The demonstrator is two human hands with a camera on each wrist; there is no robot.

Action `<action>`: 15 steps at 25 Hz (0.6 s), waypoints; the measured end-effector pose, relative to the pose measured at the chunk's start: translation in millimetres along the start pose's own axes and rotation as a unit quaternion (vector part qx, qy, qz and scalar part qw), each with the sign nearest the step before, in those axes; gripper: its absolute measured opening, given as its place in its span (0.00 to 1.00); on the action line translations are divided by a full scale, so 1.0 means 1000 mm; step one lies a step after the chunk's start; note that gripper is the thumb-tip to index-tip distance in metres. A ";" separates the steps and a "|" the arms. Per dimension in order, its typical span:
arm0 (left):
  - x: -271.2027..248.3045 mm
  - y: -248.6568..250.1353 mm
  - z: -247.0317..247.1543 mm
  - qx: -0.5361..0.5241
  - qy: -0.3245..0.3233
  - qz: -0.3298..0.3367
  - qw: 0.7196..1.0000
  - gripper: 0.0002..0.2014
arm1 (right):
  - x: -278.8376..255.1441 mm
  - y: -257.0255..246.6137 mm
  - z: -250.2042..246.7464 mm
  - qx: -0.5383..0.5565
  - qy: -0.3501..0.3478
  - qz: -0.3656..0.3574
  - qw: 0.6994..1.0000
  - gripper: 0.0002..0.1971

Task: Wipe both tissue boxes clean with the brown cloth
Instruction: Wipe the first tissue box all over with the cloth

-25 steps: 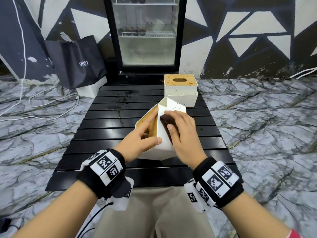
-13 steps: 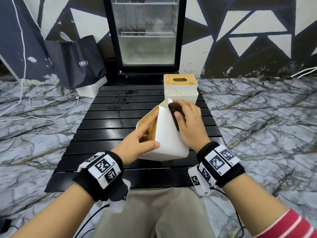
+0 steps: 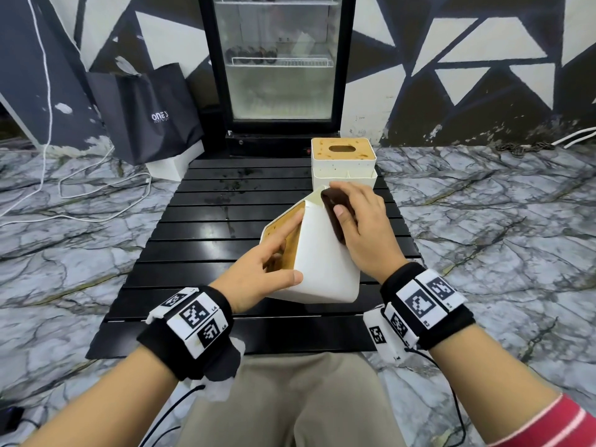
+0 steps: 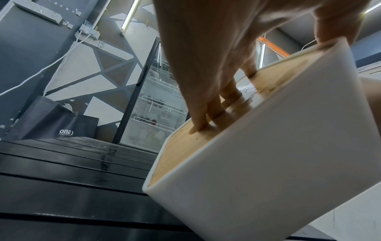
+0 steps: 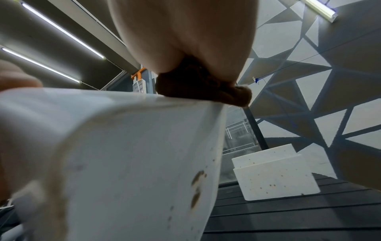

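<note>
Against tilted smooth white box (image 3: 325,253), right hand (image 3: 361,227) presses fuzzy brown cloth (image 3: 332,214).

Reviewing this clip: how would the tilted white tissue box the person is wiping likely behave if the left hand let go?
Tilted tissue box looks rigid: its walls stay flat under the brown cloth. Probably light, since the left hand steadies it with fingers and thumb alone. Released, it would likely drop flat or slide on the slatted table.
</note>
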State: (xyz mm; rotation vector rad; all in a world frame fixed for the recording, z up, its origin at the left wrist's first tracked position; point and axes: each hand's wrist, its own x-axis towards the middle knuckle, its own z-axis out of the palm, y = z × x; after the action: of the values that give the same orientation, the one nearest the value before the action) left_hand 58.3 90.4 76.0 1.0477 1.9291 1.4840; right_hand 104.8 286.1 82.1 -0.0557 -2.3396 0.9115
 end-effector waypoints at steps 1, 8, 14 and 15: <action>0.000 0.000 0.000 0.002 -0.003 0.002 1.000 0.42 | 0.003 0.004 -0.002 0.003 0.004 0.014 1.000 0.17; 0.001 0.002 0.002 0.001 -0.004 0.003 1.000 0.43 | 0.006 -0.003 0.005 -0.009 0.005 0.034 0.999 0.18; 0.004 0.002 0.004 0.012 0.011 -0.012 1.000 0.44 | -0.017 -0.015 0.015 -0.006 0.012 0.013 1.000 0.21; 0.005 0.002 0.004 0.016 0.017 -0.015 1.000 0.44 | -0.021 -0.017 0.016 0.000 0.011 0.014 1.000 0.21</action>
State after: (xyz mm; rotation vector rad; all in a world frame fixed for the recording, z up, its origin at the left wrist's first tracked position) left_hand 58.8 97.1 77.3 1.0098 1.9897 1.4683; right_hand 116.0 258.5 72.6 -0.0979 -2.3245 0.9198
